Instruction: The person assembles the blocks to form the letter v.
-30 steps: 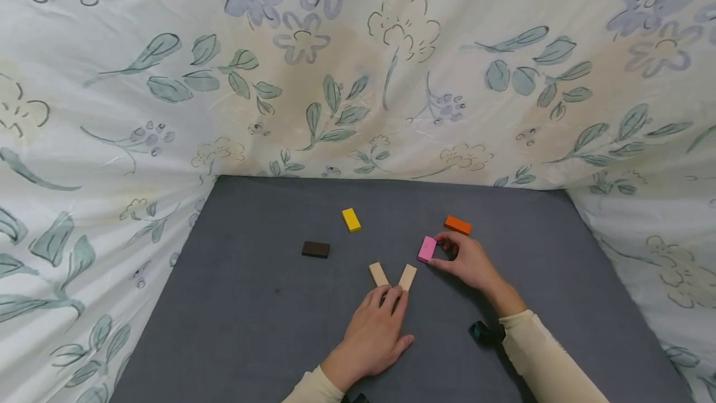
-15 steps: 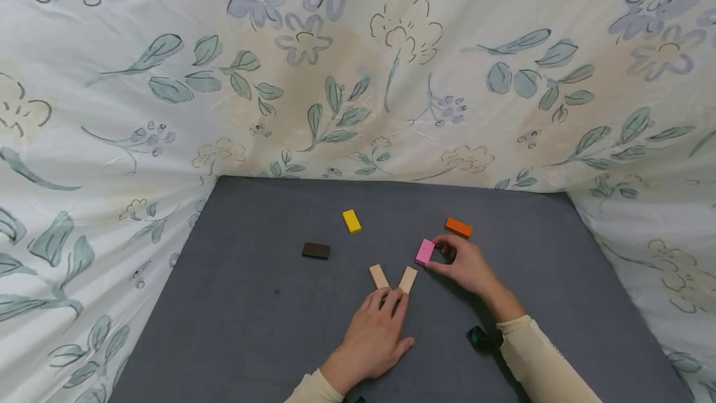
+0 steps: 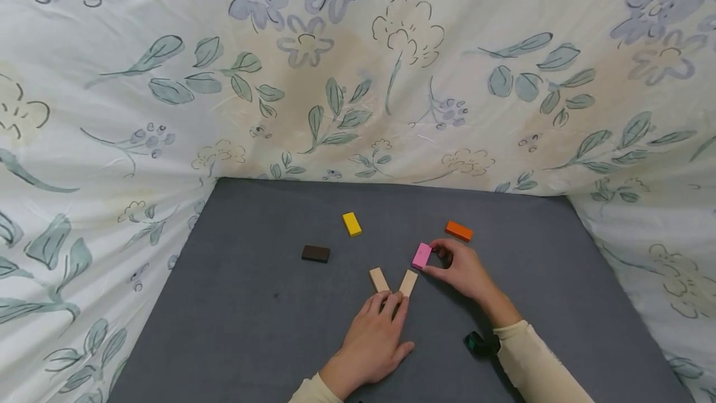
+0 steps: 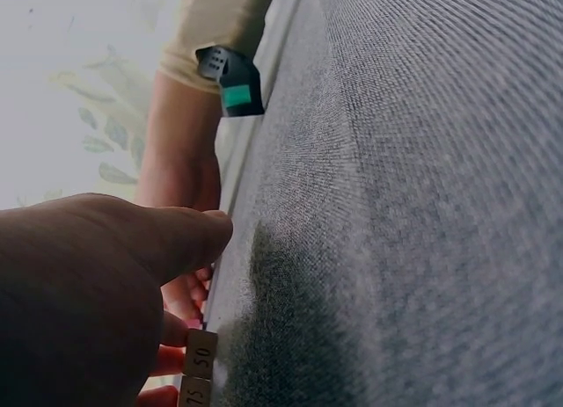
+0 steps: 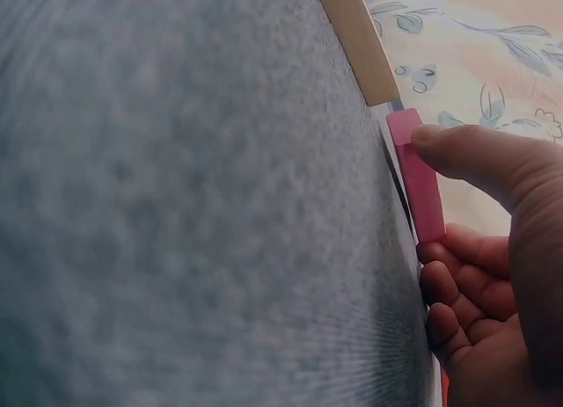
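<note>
My right hand (image 3: 461,272) pinches a pink block (image 3: 422,255) between thumb and fingertips. In the right wrist view the thumb presses one end of the pink block (image 5: 420,192), just above or on the grey cloth. Two plain wooden blocks, one on the left (image 3: 378,279) and one on the right (image 3: 409,283), lie in a V shape. Fingertips of my left hand (image 3: 373,341) rest on their near ends, hiding them; the thumb sticks out to the side. The left wrist view shows block ends marked 50 (image 4: 201,354) and 75 (image 4: 194,392).
On the grey cloth (image 3: 252,328) lie a dark brown block (image 3: 316,254), a yellow block (image 3: 352,224) and an orange block (image 3: 458,231), beyond the hands. Floral fabric (image 3: 335,79) rises as a wall at the back and sides.
The right hand has shifted a little left and nearer with the pink block, toward the right plain wooden block. The left hand has stayed in place on the plain blocks.
</note>
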Demonstrator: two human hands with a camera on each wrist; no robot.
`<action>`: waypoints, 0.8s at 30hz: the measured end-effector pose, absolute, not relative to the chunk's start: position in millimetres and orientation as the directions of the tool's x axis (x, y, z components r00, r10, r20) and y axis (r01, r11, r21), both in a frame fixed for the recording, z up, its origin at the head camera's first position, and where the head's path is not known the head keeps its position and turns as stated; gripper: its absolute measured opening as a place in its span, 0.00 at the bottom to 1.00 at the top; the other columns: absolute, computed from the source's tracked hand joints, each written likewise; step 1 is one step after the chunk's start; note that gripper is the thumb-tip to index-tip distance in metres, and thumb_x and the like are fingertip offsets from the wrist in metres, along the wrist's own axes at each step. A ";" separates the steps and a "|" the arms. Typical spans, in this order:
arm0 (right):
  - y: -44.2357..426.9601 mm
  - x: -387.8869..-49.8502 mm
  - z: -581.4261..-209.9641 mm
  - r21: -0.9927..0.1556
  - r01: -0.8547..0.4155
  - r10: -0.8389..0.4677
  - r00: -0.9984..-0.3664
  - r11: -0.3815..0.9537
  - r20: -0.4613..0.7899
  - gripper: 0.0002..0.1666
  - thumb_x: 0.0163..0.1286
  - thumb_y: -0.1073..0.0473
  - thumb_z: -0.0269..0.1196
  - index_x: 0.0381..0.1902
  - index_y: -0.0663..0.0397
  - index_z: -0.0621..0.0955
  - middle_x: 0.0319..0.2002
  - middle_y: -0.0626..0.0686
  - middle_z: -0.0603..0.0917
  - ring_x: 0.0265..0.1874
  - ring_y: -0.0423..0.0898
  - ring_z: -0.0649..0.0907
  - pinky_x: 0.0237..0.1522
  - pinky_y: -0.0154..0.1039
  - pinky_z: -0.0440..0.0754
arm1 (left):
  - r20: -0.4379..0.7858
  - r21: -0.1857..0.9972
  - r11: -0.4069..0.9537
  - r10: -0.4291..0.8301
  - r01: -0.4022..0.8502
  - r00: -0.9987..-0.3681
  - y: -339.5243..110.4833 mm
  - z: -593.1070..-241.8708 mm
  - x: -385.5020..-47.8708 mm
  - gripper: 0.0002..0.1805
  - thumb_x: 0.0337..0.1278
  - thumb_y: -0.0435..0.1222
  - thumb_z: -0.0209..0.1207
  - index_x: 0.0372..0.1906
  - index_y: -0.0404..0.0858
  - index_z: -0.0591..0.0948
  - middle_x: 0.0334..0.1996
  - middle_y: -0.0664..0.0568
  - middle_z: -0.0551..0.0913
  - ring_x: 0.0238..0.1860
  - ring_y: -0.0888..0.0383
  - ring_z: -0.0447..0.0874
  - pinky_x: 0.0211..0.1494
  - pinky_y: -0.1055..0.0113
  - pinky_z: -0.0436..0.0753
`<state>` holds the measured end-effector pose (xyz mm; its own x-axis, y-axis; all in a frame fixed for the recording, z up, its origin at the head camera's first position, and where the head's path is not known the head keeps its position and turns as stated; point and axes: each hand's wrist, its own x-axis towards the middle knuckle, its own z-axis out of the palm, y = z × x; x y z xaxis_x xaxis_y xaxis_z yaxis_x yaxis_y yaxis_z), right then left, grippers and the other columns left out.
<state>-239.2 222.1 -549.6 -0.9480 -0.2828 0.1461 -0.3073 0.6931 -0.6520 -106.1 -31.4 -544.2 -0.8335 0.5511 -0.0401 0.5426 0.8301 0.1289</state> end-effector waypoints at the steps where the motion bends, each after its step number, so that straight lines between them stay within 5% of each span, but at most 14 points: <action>1: 221.3 -239.1 -549.3 -0.652 -0.309 -0.284 -0.947 0.692 0.148 0.30 0.61 0.52 0.85 0.56 0.57 0.86 0.42 0.50 0.85 0.38 0.48 0.80 0.44 0.50 0.82 | -0.044 0.129 0.831 0.550 0.541 -0.834 -31.4 -544.1 -106.4 0.44 0.75 0.66 0.58 0.83 0.44 0.69 0.77 0.52 0.69 0.76 0.51 0.65 0.79 0.54 0.68; 24: 217.5 -233.0 -550.3 -0.649 -0.277 -0.266 -0.957 0.708 0.117 0.32 0.61 0.50 0.84 0.59 0.57 0.86 0.44 0.51 0.86 0.41 0.48 0.81 0.46 0.51 0.83 | -0.032 0.129 0.831 0.548 0.541 -0.836 -29.5 -544.4 -106.4 0.45 0.74 0.66 0.59 0.83 0.45 0.70 0.77 0.52 0.69 0.76 0.51 0.66 0.78 0.54 0.69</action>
<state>-233.0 217.5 -550.3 -0.9567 -0.2664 0.1170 -0.2766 0.7083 -0.6494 -106.4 -29.5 -544.4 -0.8356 0.5483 -0.0324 0.5406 0.8314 0.1287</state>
